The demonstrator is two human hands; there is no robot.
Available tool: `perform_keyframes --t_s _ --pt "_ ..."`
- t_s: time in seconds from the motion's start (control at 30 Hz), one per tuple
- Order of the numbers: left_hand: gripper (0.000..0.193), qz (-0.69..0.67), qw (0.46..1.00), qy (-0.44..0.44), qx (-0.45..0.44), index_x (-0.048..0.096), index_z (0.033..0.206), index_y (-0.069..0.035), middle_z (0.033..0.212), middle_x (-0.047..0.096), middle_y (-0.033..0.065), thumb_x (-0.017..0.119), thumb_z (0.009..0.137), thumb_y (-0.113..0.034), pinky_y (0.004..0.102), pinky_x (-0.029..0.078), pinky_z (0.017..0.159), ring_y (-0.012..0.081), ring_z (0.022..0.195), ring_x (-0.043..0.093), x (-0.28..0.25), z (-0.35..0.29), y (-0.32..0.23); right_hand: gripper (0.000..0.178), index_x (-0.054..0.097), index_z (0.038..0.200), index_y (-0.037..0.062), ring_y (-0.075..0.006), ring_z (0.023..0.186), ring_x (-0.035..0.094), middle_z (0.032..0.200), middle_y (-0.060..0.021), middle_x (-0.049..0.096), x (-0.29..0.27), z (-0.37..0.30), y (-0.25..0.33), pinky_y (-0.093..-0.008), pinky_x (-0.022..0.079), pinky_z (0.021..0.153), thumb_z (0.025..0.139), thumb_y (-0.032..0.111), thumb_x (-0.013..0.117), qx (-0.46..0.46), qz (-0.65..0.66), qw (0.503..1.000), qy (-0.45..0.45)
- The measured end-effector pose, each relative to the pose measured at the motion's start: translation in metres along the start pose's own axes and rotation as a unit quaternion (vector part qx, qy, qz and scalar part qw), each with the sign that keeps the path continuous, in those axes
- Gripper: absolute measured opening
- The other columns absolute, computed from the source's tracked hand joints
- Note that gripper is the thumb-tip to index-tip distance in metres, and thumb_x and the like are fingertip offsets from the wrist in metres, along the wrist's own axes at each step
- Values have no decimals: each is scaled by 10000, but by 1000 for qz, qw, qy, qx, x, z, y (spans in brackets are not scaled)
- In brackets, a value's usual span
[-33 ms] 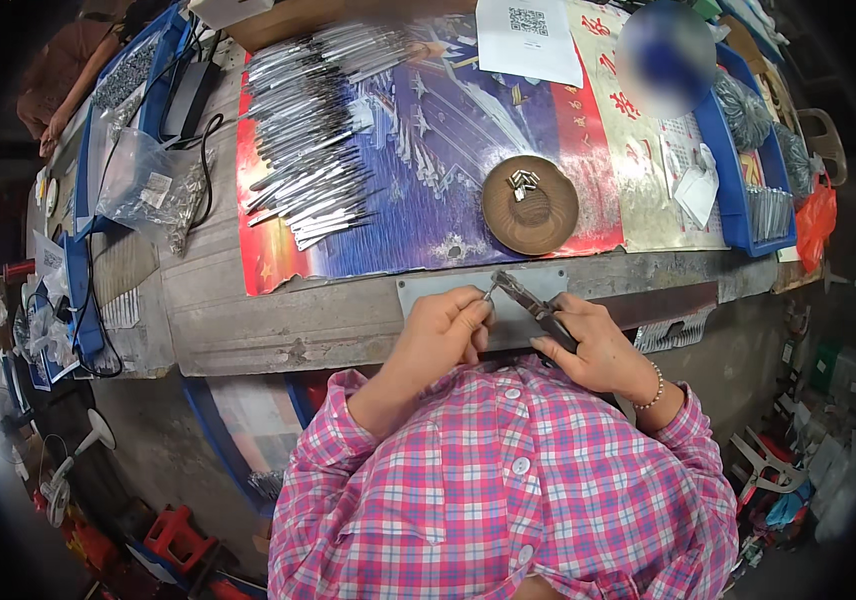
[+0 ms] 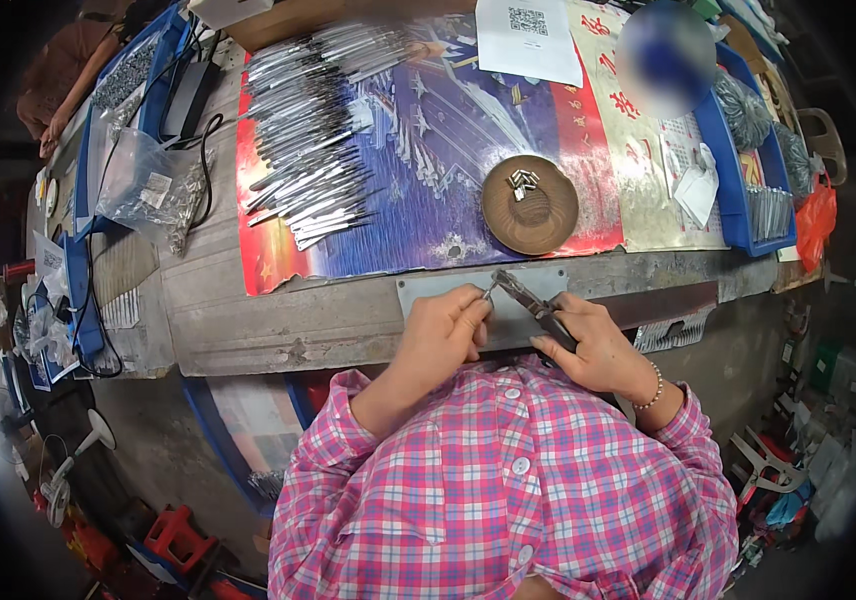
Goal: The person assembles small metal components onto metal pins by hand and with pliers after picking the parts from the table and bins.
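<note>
1. Your left hand (image 2: pixel 443 335) is nearly shut, thumb and forefinger pinching a small metal piece (image 2: pixel 489 294), on the near side of the round brown dish (image 2: pixel 553 212) and a little to its left.
2. Your right hand (image 2: pixel 593 345) is curled around the handles of dark-handled pliers (image 2: pixel 540 314), nearer to you than the dish; their head is at the metal piece, but you cannot tell whether the jaws bite on it.
3. Beneath both hands, a grey metal plate (image 2: pixel 423 288) lies on the near side of the dish.
4. The dish itself carries a few short silvery cylinders (image 2: pixel 523 184).
5. Left of the dish, many slim metal rods (image 2: pixel 308 150) lie in a long heap; well beyond them to its left is a clear plastic bag (image 2: pixel 148 190).
6. Beyond the dish you see a white printed sheet (image 2: pixel 530 60).
7. Well to the dish's right are a blue tray (image 2: pixel 736 220) and a red plastic bag (image 2: pixel 816 225).
</note>
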State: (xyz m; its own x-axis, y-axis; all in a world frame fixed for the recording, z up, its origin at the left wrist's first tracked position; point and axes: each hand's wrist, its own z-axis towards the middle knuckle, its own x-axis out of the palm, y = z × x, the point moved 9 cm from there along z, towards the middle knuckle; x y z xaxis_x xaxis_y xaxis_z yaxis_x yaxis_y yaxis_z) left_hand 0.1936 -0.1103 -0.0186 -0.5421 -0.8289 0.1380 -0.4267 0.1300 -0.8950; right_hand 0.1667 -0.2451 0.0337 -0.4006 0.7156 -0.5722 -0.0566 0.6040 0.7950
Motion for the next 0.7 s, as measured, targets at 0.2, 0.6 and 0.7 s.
perform_keyframes --t_s 0.2,0.6,0.7 --pt "127 426 839 -213 265 514 804 -5 594 566 109 545 864 -112 321 427 436 217 483 577 5 -10 -45 229 534 690 -23 -357 655 484 712 -177 475 -2 2 -5 -427 383 592 775 168 628 11 -14 1000 -19" --pt "250 -222 968 110 -45 533 879 -23 601 548 32 398 957 -219 176 399 424 76 450 505 25 -4 -4 353 584 782 9 -261 730 473 792 -129 445 2 -5 -6 -367 386 646 783 354 661 -30 108 992 54" --pt "275 -207 973 101 -32 533 885 -24 609 552 29 404 959 -256 169 389 424 67 455 501 24 -5 -9 367 591 796 9 -252 758 481 814 -126 452 5 -4 -4 -359 393 668 788 371 655 -24 124 990 67"
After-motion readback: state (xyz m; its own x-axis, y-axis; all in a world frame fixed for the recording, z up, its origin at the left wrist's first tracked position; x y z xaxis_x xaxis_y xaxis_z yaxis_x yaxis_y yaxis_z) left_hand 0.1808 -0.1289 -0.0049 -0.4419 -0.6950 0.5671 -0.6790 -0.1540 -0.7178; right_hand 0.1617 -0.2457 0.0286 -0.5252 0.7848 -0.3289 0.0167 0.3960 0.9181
